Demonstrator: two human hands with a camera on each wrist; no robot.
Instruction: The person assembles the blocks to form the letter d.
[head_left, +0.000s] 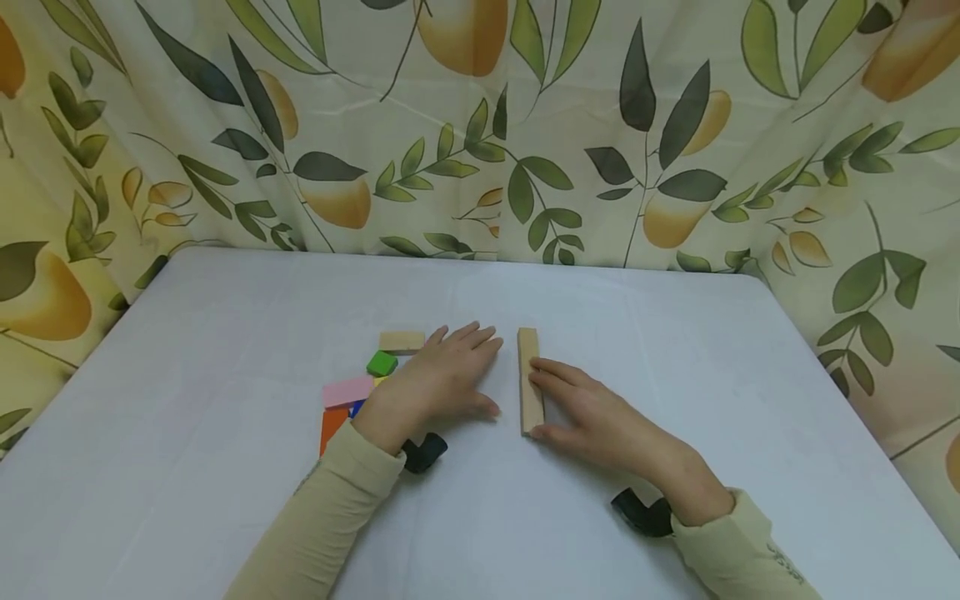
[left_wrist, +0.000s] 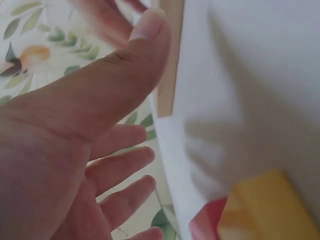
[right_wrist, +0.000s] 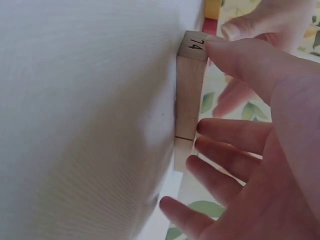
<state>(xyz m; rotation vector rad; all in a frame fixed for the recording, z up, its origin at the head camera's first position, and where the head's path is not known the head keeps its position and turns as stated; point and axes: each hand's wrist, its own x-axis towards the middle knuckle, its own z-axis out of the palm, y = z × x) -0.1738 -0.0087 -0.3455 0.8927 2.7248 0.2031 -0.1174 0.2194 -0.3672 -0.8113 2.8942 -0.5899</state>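
Currently, on my feed, the right hand, fingers loosely straight, touches the wooden block marked 74. I see the left hand, fingers spread, near the green block.

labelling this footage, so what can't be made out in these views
- Head: full shape of the yellow block and blue block, hidden behind the left hand.
- Head: where the orange block ends, hidden by the left sleeve.
- Left wrist: one end of the long wooden block, cut off by the top edge.
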